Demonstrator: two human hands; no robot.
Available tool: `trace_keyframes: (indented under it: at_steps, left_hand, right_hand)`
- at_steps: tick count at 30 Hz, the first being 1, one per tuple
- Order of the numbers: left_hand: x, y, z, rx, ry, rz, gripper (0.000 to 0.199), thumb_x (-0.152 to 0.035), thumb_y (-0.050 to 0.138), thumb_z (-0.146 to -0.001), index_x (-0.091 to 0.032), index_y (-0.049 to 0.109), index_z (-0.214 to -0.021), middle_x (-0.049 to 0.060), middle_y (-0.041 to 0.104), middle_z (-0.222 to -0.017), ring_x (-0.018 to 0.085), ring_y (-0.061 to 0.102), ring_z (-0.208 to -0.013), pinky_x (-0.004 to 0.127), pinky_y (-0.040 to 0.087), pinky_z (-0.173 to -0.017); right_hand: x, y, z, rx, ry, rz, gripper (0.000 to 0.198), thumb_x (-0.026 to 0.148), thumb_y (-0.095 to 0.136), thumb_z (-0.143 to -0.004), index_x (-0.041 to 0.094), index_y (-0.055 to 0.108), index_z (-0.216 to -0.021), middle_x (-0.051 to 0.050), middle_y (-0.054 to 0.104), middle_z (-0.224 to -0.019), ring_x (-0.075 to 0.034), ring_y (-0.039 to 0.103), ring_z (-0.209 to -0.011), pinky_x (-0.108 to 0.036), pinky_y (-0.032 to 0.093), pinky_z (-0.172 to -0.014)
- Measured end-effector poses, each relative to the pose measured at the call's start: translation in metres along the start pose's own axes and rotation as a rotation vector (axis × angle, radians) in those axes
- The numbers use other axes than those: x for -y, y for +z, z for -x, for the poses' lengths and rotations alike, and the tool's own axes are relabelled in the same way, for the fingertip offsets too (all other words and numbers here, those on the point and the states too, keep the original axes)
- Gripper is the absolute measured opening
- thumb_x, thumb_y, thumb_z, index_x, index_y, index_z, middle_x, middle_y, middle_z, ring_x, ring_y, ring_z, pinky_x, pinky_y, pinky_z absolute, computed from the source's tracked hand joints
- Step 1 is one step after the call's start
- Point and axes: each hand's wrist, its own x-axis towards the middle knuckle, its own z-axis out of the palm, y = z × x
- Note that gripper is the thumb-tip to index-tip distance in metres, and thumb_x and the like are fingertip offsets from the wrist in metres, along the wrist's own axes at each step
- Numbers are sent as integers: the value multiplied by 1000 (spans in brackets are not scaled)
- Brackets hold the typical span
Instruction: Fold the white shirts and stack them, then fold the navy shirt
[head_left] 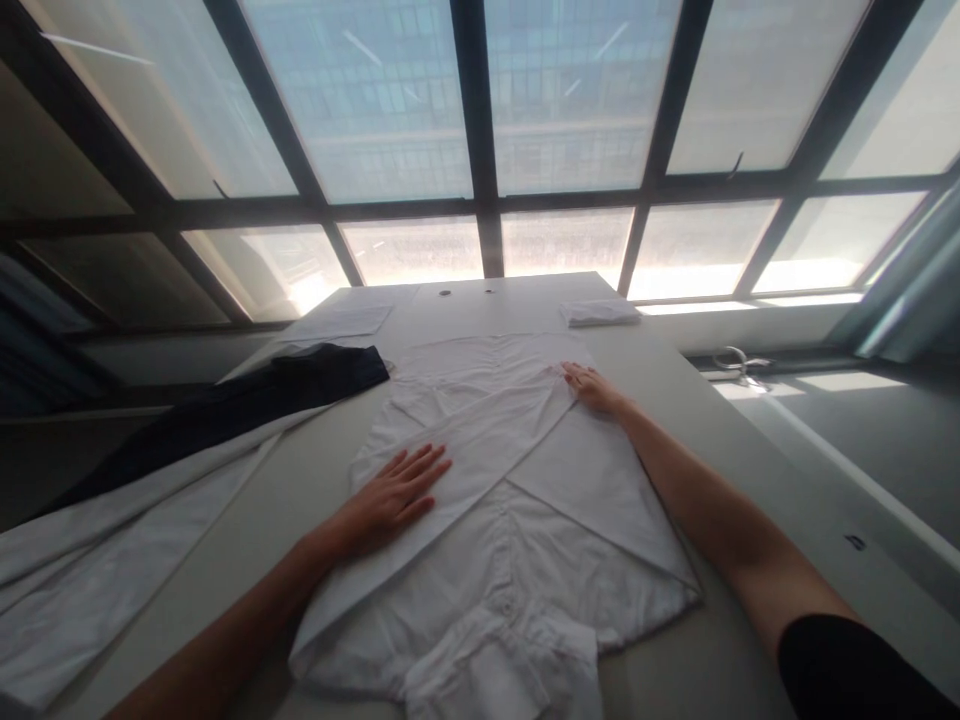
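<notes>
a white garment (495, 440), seemingly a shirt, lies spread over the middle of the white worktop (645, 690), a long panel of it laid slantwise from near left to far right. the left hand (401, 490) is flat on that panel, fingers stretched and a little spread, with nothing gripped. the right hand (596, 390) reaches to the panel's far right end, its fingers nearly straight and close together on the cloth; whether the hidden thumb pinches the edge, i cannot tell.

the step looks like laying the panel smooth. it would go best with the left hand as a light anchor while the right draws the end gently outward, without dragging the layer beneath. the creases toward the far end call for flat strokes from the middle out, and the bunched near part (502, 640) for straightening on its own.

no box, bag or tray can be made out: the dark garment (300, 385) and white cloth (150, 560) on the left, and the folded white cloth (600, 314) at far right, lie loose.
</notes>
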Motion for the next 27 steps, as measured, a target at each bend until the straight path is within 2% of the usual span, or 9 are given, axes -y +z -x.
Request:
trace_keyframes:
  at_steps: [5, 10, 17, 19, 21, 23, 25, 27]
  left_hand:
    - [-11, -5, 9, 14, 3, 64, 56, -49, 32, -107, -32, 23, -160, 2, 18, -166, 26, 17, -153, 49, 13, -124]
    - [-39, -9, 42, 52, 0, 88, 59, -48, 33, -107, -30, 18, -161, 3, 18, -166, 25, 13, -154, 48, 8, -125]
    - [-68, -14, 84, 55, 0, 150, 58, -47, 33, -107, -30, 20, -161, 3, 19, -166, 26, 12, -154, 47, 6, -125]
    - [-72, -17, 89, 59, 4, 202, 60, -50, 38, -105, -30, 22, -161, 4, 20, -165, 27, 13, -153, 49, 6, -125]
    - [-71, -20, 91, 48, 3, 306, 57, -50, 39, -105, -30, 32, -158, 4, 30, -162, 27, 21, -152, 49, 12, -124]
    - [-61, -24, 89, -28, -51, 451, 48, -45, 35, -107, -28, 49, -149, 5, 47, -153, 24, 37, -146, 44, 25, -122]
    - [-41, -28, 81, -194, -160, 536, 45, -41, 33, -107, -23, 63, -136, 7, 60, -142, 22, 53, -135, 38, 38, -115]
    - [-14, -32, 70, -376, -266, 471, 41, -40, 41, -104, -20, 67, -129, 9, 65, -135, 23, 58, -128, 39, 42, -112]
  right_hand:
    - [-11, 7, 2, -26, -63, 79, 55, 40, 25, -104, 20, 42, -152, -10, 34, -161, -25, 29, -149, -48, 21, -122]
    - [-29, 23, -4, -67, -92, 128, 56, 41, 26, -102, 21, 43, -152, -10, 38, -159, -26, 31, -148, -51, 26, -120]
    - [-47, 35, -11, -113, -134, 182, 60, 44, 24, -102, 19, 43, -152, -12, 40, -158, -26, 35, -147, -50, 30, -119]
    - [-47, 35, -11, -115, -131, 197, 59, 45, 24, -102, 20, 43, -152, -10, 40, -158, -26, 35, -146, -50, 31, -118]
    - [-47, 35, -11, -112, -124, 202, 59, 45, 23, -102, 20, 44, -151, -9, 41, -158, -26, 35, -147, -50, 31, -118]
    - [-46, 35, -12, -106, -116, 198, 60, 44, 23, -102, 18, 45, -151, -10, 41, -158, -25, 35, -147, -50, 31, -118]
    - [-46, 34, -12, -105, -114, 192, 61, 44, 22, -102, 16, 46, -150, -11, 42, -157, -25, 35, -146, -49, 32, -118]
    - [-46, 34, -13, -109, -121, 190, 61, 44, 23, -101, 15, 47, -149, -12, 42, -157, -25, 36, -146, -48, 32, -118]
